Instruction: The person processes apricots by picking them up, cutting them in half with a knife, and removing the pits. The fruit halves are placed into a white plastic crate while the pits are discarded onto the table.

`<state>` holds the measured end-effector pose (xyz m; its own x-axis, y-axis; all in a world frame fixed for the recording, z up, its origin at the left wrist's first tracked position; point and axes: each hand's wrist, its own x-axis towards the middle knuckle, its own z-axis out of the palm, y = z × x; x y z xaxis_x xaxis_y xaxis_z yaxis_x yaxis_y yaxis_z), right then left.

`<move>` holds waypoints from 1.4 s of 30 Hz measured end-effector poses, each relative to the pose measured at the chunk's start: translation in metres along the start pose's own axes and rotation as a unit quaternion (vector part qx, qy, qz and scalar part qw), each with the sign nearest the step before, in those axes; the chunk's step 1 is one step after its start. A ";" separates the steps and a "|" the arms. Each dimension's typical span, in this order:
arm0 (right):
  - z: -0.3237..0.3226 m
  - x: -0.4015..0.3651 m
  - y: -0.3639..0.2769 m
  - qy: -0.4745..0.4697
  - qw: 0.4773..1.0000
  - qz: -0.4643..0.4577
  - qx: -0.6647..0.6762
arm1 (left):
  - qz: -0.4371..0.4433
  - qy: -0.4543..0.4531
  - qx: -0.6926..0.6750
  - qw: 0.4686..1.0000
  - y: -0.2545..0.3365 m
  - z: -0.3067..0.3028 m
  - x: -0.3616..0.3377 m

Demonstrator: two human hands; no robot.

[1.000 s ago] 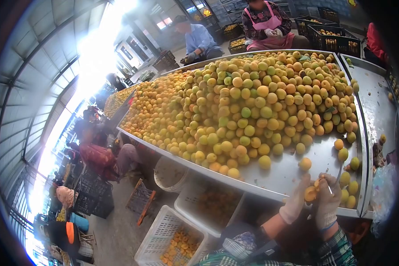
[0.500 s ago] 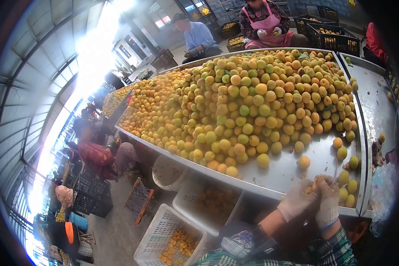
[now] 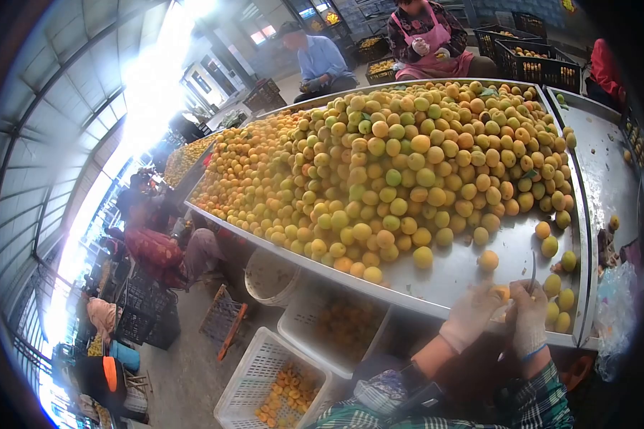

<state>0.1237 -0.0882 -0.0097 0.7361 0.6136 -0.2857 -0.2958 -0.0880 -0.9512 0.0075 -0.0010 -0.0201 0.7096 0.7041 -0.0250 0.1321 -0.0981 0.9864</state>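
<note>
Orange apricot (image 3: 501, 292), clasped in my gloved left hand (image 3: 469, 319) for steadiness, meets my right hand (image 3: 529, 326), closed round a thin knife (image 3: 533, 264), near the steel table's (image 3: 459, 277) front edge.

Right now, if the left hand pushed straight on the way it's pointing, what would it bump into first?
The left hand points up and right, so first comes the apricot at its fingertips, then the right hand holding a knife just beyond. Depth is hard to judge.
</note>
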 end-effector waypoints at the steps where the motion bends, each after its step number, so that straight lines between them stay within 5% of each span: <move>1: 0.004 0.000 0.002 0.006 1.000 -0.001 0.005 | -0.002 0.009 -0.097 0.995 0.005 -0.004 -0.001; 5: 0.010 0.004 0.011 0.006 1.000 0.003 0.017 | -0.045 0.060 -0.235 0.969 0.029 -0.030 -0.012; 7: 0.008 0.011 0.014 -0.004 0.999 0.021 0.036 | 0.071 0.111 -0.152 0.980 0.017 -0.055 -0.018; 9: 0.008 0.010 0.010 -0.015 0.998 0.036 0.055 | 0.039 0.173 -0.222 0.959 0.042 -0.081 -0.036; 13: 0.004 -0.009 -0.012 -0.059 0.985 0.081 0.142 | 0.070 0.278 -0.086 0.954 0.019 -0.152 -0.083; 18: -0.001 -0.018 -0.019 -0.089 0.983 0.080 0.137 | -0.087 0.409 0.169 0.893 -0.058 -0.237 -0.179; 21: 0.002 -0.027 -0.028 -0.072 0.986 0.088 0.119 | -0.253 0.322 0.470 0.782 -0.093 -0.275 -0.241; 25: 0.000 -0.013 -0.010 -0.049 0.989 0.081 0.116 | -0.457 0.379 0.361 0.720 -0.162 -0.308 -0.327; 30: -0.012 -0.005 -0.002 -0.078 0.985 0.079 0.130 | -0.555 0.405 0.355 0.634 -0.176 -0.285 -0.378; 42: -0.010 -0.010 -0.009 -0.071 0.982 0.064 0.160 | -0.611 0.271 0.377 0.641 -0.174 -0.268 -0.345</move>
<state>0.1251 -0.1013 0.0006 0.5938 0.7195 -0.3603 -0.5741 0.0651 -0.8162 -0.4454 -0.0384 -0.1392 -0.5605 0.7000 -0.4426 0.8020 0.5920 -0.0793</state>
